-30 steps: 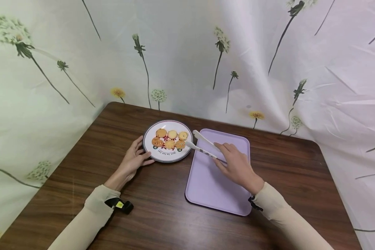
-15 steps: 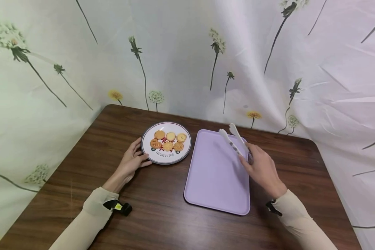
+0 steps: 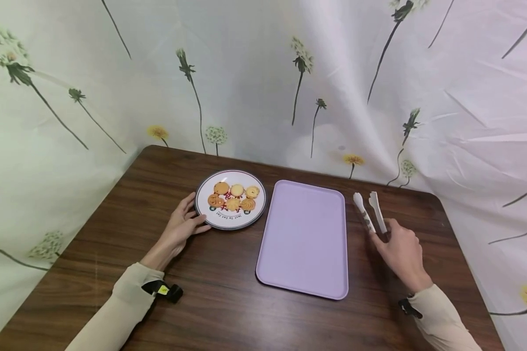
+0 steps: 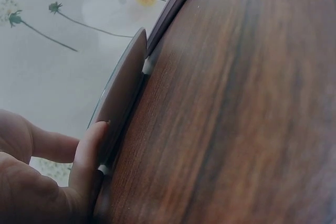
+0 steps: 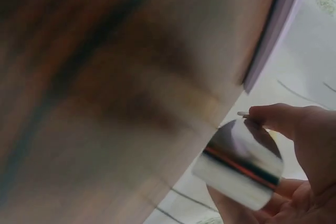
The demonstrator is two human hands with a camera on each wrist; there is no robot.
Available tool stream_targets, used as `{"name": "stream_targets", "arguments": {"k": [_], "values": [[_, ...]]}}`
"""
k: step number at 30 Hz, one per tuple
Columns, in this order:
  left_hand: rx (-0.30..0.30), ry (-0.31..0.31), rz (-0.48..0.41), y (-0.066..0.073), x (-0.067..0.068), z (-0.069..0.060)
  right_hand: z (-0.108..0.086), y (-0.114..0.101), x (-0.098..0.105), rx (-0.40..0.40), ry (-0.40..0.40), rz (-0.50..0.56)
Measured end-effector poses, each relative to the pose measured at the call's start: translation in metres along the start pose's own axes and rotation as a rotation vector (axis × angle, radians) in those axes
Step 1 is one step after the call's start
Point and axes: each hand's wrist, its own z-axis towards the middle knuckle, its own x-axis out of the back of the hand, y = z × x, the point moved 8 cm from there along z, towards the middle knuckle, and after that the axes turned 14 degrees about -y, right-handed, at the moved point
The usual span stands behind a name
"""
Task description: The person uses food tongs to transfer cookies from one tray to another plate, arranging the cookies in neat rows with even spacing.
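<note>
My left hand [image 3: 180, 228] holds the near-left edge of a round white plate [image 3: 256, 212] with dark rim lines, thumb over the rim. In the left wrist view the plate's side [image 4: 123, 87] shows, with the fingers [image 4: 86, 156] against it. Several round cookies [image 3: 237, 190] lie on the plate in two rows. To the right of the lilac tray [image 3: 305, 239], my right hand [image 3: 401, 249] grips tongs [image 3: 363, 212] with pale, spread tips pointing away from me. Their shiny metal bend [image 5: 241, 161] sits between thumb and fingers in the right wrist view.
The tray stands between the plate and the right hand, with nothing on it. All rest on a dark wooden table [image 3: 202, 302]. A white cloth [image 3: 254, 97] printed with dandelions hangs behind the table and at its sides.
My right hand has carried the tongs rightward, from beside the plate, across the tray, to beyond its right edge. The left hand and plate have stayed in place; the head view shifted slightly.
</note>
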Motion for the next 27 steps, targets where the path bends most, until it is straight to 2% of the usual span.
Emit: {"name": "stream_targets", "arguments": {"k": [9,16,23,27], "values": [[-0.002,0.001,-0.017,-0.003,0.000,-0.001,-0.012,0.016,-0.008,-0.055,-0.069,-0.020],[-0.008,0.000,-0.017,0.000,0.000,-0.001,-0.014,0.014,-0.012,-0.041,-0.097,-0.030],[0.002,0.003,-0.011,-0.002,0.001,-0.002,-0.016,0.012,-0.018,-0.052,-0.168,-0.053],[0.005,0.004,0.022,-0.001,0.003,-0.001,-0.017,0.007,-0.013,-0.059,-0.141,-0.066]]}}
